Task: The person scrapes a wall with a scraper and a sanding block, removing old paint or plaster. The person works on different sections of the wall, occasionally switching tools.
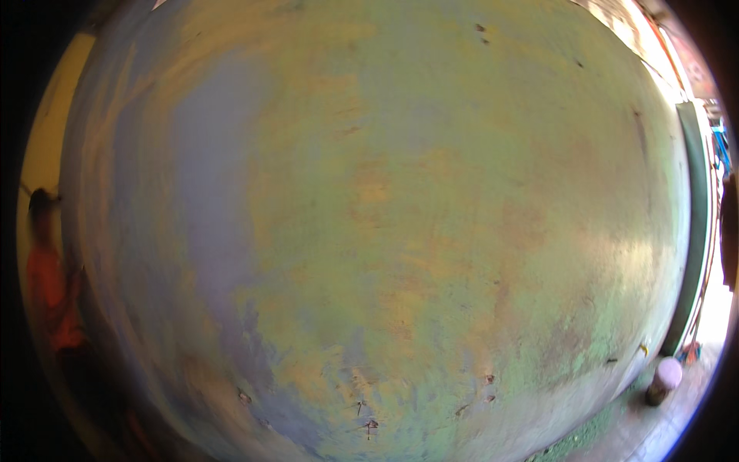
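Neither my left hand nor my right hand is in view. A wall (pixel 369 231) with worn, patchy green, ochre and bluish-grey paint fills most of the picture before me. Small chips and holes mark its surface, several of them low down near the bottom edge. A paler, shiny area lies on the wall towards the right. A small yellow thing (pixel 644 350), too small to identify, is at the wall's lower right edge.
At the far left a person in an orange-red top (pixel 52 289) stands by the wall. At the lower right, a container with a pinkish round top (pixel 668 373) stands on the floor (pixel 652 430). Beside it rises a green post or frame edge (pixel 694 219), with a bright opening beyond.
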A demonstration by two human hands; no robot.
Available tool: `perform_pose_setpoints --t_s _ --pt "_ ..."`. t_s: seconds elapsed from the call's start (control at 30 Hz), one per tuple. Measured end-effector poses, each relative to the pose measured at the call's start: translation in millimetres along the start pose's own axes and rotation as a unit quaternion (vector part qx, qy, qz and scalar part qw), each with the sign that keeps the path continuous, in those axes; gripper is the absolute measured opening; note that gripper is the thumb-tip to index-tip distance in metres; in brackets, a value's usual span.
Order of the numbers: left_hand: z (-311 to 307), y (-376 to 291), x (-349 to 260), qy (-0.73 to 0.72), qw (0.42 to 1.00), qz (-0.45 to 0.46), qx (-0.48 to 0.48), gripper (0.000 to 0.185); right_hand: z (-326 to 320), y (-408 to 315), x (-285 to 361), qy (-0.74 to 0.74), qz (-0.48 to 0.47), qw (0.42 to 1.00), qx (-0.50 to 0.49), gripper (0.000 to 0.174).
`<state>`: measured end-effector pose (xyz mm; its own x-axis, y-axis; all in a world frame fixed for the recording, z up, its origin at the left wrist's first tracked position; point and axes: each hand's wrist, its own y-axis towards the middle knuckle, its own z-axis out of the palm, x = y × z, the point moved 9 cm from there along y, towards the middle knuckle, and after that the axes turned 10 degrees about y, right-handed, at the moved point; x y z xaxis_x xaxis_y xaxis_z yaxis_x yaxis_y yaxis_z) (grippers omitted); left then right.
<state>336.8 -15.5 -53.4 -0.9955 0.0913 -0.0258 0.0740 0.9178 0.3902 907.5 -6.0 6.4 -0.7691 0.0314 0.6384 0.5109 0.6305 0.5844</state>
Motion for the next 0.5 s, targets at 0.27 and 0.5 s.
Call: perform_pose_setpoints --t_s 0.27,0.5 --pt "-77.0 200.8 -126.4 0.01 0.991 0.109 -0.082 0.062 21.6 28.1 29.6 0.013 -0.007 1.0 0.009 0.039" --pt "-101.1 364.2 -241.3 0.036 0.972 0.212 -0.097 0.064 24.5 54.4 42.5 0.001 0.016 1.0 0.019 0.041"
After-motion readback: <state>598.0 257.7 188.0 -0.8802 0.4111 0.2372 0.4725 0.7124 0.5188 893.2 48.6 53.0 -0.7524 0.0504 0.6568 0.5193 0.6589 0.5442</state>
